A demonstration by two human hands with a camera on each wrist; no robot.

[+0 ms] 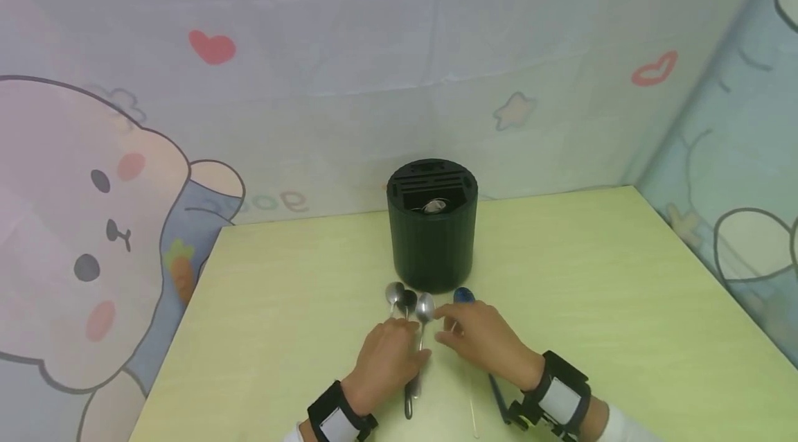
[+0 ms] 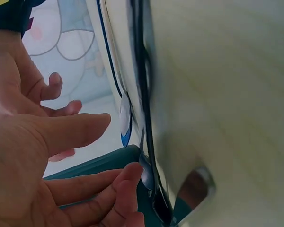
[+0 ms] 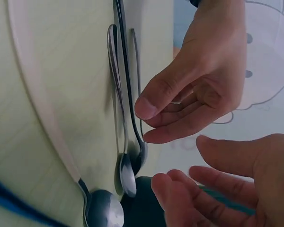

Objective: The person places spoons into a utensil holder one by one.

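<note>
Several spoons lie side by side on the table. My left hand (image 1: 388,362) hovers over the handles of a silver spoon (image 1: 394,292) and a dark-looking spoon (image 1: 407,301); its fingers are loosely bent with nothing between them. Another silver spoon (image 1: 425,307) lies between my hands. My right hand (image 1: 486,341), thumb and fingers apart, is over a blue spoon (image 1: 464,295) and a spoon with a pale handle (image 3: 42,109). In the right wrist view, the right hand's fingers (image 3: 180,194) are empty. The right hand partly hides the pale-handled spoon in the head view.
A dark green cylindrical holder (image 1: 433,248) with a slotted top stands just behind the spoon bowls, a shiny item (image 1: 434,206) inside its opening. The pale yellow table (image 1: 299,276) backs onto a printed cloth (image 1: 349,82), with another cloth side at the right.
</note>
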